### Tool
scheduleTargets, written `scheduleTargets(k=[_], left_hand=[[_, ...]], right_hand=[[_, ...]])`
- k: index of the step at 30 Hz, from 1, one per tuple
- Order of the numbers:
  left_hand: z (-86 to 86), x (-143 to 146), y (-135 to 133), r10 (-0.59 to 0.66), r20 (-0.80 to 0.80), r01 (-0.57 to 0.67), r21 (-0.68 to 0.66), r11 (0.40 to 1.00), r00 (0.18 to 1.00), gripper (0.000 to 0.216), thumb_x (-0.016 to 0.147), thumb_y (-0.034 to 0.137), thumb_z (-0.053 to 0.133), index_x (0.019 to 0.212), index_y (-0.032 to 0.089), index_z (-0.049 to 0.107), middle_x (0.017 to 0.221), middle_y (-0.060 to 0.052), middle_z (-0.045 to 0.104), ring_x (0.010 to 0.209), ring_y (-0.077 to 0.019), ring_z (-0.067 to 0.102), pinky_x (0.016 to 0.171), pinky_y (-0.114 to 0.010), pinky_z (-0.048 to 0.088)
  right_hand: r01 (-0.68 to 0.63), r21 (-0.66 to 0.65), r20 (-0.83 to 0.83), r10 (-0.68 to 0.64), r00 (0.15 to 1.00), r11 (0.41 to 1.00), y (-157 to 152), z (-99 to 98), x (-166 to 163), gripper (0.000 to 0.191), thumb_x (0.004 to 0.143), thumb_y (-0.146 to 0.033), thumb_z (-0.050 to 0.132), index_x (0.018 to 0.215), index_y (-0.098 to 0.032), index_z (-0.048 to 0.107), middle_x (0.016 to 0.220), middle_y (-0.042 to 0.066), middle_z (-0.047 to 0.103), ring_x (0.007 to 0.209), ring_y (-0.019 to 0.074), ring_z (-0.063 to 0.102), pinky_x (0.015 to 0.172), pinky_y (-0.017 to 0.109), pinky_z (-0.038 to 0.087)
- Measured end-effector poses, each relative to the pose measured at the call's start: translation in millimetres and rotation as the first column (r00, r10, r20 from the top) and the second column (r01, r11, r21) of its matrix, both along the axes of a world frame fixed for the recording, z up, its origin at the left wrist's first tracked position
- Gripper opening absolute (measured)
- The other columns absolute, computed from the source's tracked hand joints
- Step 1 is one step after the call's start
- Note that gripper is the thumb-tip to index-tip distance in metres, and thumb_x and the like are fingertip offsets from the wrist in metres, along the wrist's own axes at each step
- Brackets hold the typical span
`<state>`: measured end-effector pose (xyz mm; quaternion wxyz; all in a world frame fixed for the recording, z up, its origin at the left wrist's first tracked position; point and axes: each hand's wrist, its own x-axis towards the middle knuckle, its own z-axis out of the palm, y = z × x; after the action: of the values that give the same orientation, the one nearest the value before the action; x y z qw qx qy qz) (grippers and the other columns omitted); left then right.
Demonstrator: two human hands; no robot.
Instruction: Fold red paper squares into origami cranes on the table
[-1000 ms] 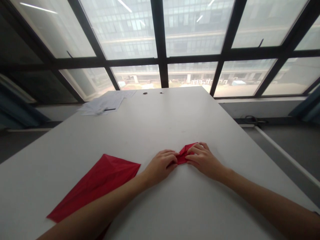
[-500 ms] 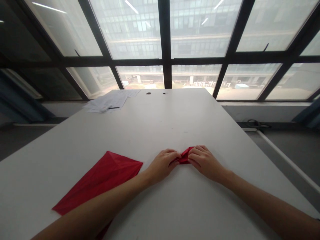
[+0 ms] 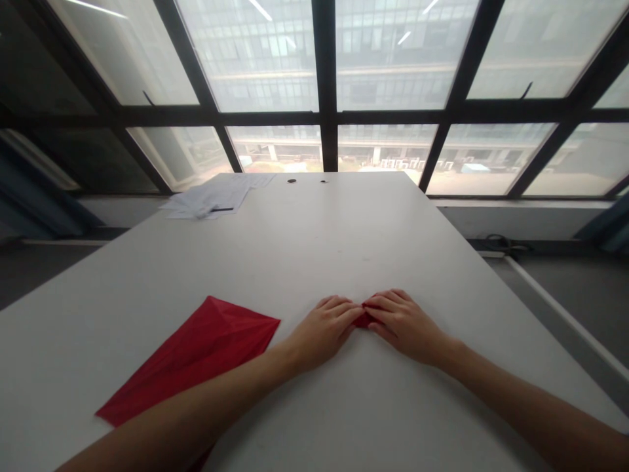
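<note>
A small folded piece of red paper [image 3: 364, 319] lies on the white table [image 3: 314, 249], almost wholly covered by my fingers. My left hand [image 3: 327, 328] presses on its left side with fingers together and curled down. From the right, my right hand [image 3: 400, 321] lies over it, fingertips meeting those of the left hand. A larger red sheet [image 3: 194, 354] with creases lies flat to the left, partly under my left forearm.
A loose pile of white papers [image 3: 213, 196] with a dark pen sits at the table's far left corner. Two small dark holes [image 3: 307, 181] mark the far edge. Large windows stand behind the table. The floor drops away on the right.
Both hands have closed in over the small red piece, so less of it shows now. The view has shifted slightly; the large red sheet has not moved.
</note>
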<state>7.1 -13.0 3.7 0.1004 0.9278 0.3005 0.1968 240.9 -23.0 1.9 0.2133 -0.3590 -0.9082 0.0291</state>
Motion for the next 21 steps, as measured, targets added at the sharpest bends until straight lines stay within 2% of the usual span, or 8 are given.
scheduleTargets(k=[3,8,13,17,21], left_hand=[[-1.6,-1.8,0.1,0.017,-0.019,-0.017,0.032,0.999,1.0,0.03,0.099,0.022,0.053,0.128,0.022,0.057,0.126,-0.006,0.065,0.12,-0.0198,0.055,0.108,-0.039,0.042],[4.1,-1.2,-9.3,0.143,-0.115,-0.133,0.09,0.987,0.983,0.023,0.099,0.029,0.054,0.119,0.022,0.062,0.117,-0.006,0.064,0.111,-0.0235,0.055,0.098,-0.042,0.046],[6.1,2.5,-22.1,0.226,-0.188,-0.204,0.126,0.971,0.956,0.038,0.099,0.034,0.053,0.133,0.018,0.053,0.122,-0.012,0.06,0.112,-0.0266,0.053,0.095,-0.044,0.047],[-0.5,2.4,-26.8,0.235,-0.267,-0.2,0.152,0.968,0.935,0.049,0.096,0.041,0.057,0.136,0.014,0.051,0.129,-0.015,0.057,0.118,-0.0308,0.051,0.099,-0.047,0.045],[-1.5,1.7,-36.0,0.288,-0.318,-0.222,0.229,0.948,0.903,0.051,0.094,0.04,0.06,0.136,0.011,0.053,0.136,-0.018,0.055,0.132,-0.0366,0.044,0.108,-0.051,0.039]], right_hand=[[0.018,-0.02,0.013,-0.017,1.0,1.0,-2.2,0.9,1.2,0.026,0.097,-0.03,0.058,0.121,-0.022,0.064,0.115,0.007,0.07,0.11,0.0241,0.059,0.103,0.045,0.039],[0.034,-0.036,0.034,-0.033,0.999,0.999,-5.0,4.0,1.3,0.03,0.098,-0.034,0.057,0.124,-0.023,0.062,0.118,0.008,0.069,0.114,0.0248,0.057,0.107,0.048,0.034],[0.031,-0.026,0.078,-0.029,0.997,0.999,-6.4,4.6,-0.7,0.035,0.094,-0.038,0.062,0.125,-0.023,0.062,0.12,0.009,0.067,0.116,0.0265,0.055,0.108,0.049,0.033],[0.047,-0.006,0.094,-0.047,0.995,0.999,-7.4,3.9,-3.1,0.035,0.094,-0.04,0.062,0.124,-0.022,0.062,0.119,0.009,0.067,0.115,0.0262,0.056,0.111,0.051,0.03],[0.065,0.022,0.113,-0.067,0.991,0.998,-8.4,2.1,-4.6,0.038,0.094,-0.042,0.062,0.124,-0.02,0.062,0.118,0.011,0.067,0.113,0.0273,0.056,0.111,0.053,0.031]])
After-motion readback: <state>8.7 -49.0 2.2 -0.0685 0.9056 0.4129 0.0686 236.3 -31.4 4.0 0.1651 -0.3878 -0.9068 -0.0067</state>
